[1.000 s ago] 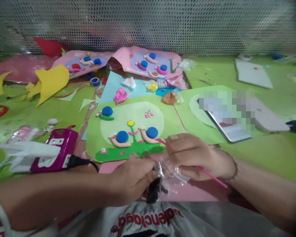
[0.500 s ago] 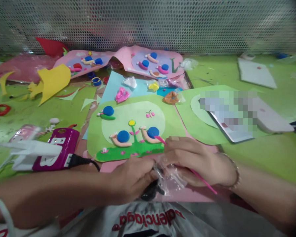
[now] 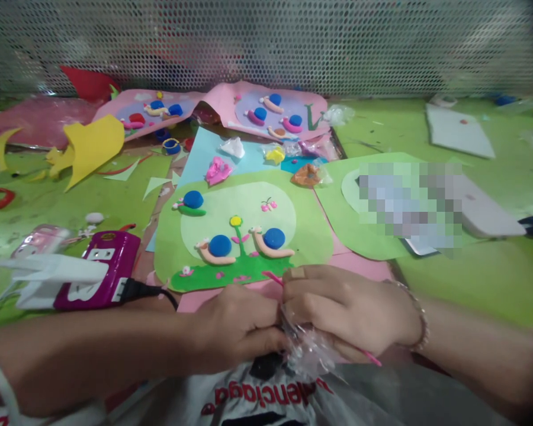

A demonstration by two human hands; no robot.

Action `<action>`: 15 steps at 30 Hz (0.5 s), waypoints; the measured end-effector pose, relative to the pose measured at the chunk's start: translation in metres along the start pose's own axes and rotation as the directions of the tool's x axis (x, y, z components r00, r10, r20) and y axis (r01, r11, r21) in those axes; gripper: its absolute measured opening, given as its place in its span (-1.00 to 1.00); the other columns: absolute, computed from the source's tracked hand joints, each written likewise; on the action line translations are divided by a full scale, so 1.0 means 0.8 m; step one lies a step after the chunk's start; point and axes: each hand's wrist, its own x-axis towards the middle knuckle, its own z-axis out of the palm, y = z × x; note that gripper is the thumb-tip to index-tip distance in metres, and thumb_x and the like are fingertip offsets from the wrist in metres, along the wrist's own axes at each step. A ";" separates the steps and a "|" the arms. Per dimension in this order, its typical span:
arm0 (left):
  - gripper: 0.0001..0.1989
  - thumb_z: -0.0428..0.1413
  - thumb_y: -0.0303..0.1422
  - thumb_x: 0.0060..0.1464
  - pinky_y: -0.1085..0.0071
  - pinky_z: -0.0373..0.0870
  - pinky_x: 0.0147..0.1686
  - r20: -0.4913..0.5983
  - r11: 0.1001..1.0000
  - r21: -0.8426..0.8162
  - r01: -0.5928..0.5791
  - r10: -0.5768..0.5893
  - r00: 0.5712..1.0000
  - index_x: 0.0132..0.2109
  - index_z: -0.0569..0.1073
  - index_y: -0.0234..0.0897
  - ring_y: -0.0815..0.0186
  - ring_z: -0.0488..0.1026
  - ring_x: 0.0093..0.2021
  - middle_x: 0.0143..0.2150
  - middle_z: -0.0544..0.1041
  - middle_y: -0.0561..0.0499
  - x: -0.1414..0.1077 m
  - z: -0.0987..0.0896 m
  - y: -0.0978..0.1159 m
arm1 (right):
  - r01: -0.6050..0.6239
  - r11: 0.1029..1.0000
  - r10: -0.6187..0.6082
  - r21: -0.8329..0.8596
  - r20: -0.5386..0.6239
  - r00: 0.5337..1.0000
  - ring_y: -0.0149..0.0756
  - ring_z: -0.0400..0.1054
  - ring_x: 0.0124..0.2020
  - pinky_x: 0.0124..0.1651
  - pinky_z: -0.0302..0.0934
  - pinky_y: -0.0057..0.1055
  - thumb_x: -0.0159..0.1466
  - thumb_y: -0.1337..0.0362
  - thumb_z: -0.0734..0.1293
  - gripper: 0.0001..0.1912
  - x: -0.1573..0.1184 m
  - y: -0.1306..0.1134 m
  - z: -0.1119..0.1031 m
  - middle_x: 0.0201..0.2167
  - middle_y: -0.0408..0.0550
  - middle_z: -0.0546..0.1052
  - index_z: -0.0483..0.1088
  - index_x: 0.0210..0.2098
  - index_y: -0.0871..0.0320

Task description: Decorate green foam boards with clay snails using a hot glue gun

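Note:
Near the front edge, my left hand [image 3: 244, 325] is closed on a black lump [image 3: 266, 365] in clear plastic wrap. My right hand [image 3: 337, 307] touches it from the right, its fingers closed on the crinkled clear plastic [image 3: 311, 349] and on a thin pink stick [image 3: 273, 277] that pokes out at both sides of the hand. Just beyond the hands lies a green card [image 3: 313, 236] with clay snails with blue shells, a yellow flower and a small pink butterfly. Parts of the black lump are hidden by my left fingers.
A purple power strip [image 3: 115, 254] with a white plug stands at left. Pink cards [image 3: 222, 97] with more snails lie at the back before a perforated metal screen [image 3: 266, 47]. Clay pieces, yellow paper scraps [image 3: 95, 148] and a partly blurred flat object [image 3: 420, 245] lie around.
My right hand has moved down and slightly left, with the pink stick, closer against my left hand. The black lump and plastic have shifted a little lower.

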 end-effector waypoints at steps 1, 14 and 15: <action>-0.45 -0.26 -0.08 0.32 0.50 0.02 -0.56 -0.005 1.000 0.002 0.001 -0.001 1.000 -0.50 0.30 -0.31 0.47 0.16 -0.57 -0.60 0.29 0.10 0.000 0.000 0.000 | 0.007 1.000 -0.007 -0.030 -0.009 1.000 -0.33 0.16 -0.45 -0.39 0.16 -0.42 0.42 0.36 -0.08 -0.64 0.000 0.000 0.000 -0.50 -0.03 0.39 0.24 -0.35 0.21; -0.46 -0.26 -0.12 0.33 0.52 0.00 -0.58 0.013 1.000 0.031 -0.004 0.004 1.000 -0.51 0.25 -0.32 0.49 0.10 -0.59 -0.61 0.21 0.13 -0.002 0.000 0.000 | 0.085 0.995 -0.089 -0.044 -0.116 0.989 -0.39 0.17 -0.53 -0.44 0.14 -0.43 0.42 0.32 0.02 -0.71 -0.003 0.005 -0.002 -0.54 -0.10 0.38 0.28 -0.32 0.23; -0.45 -0.27 -0.11 0.33 0.53 0.01 -0.58 0.029 1.000 0.028 0.000 0.000 1.000 -0.50 0.27 -0.33 0.49 0.12 -0.59 -0.60 0.22 0.12 -0.002 -0.001 0.000 | 0.081 0.996 -0.083 -0.026 -0.106 0.991 -0.39 0.19 -0.51 -0.42 0.15 -0.44 0.42 0.31 0.04 -0.74 -0.004 0.006 -0.003 -0.52 -0.09 0.39 0.28 -0.29 0.24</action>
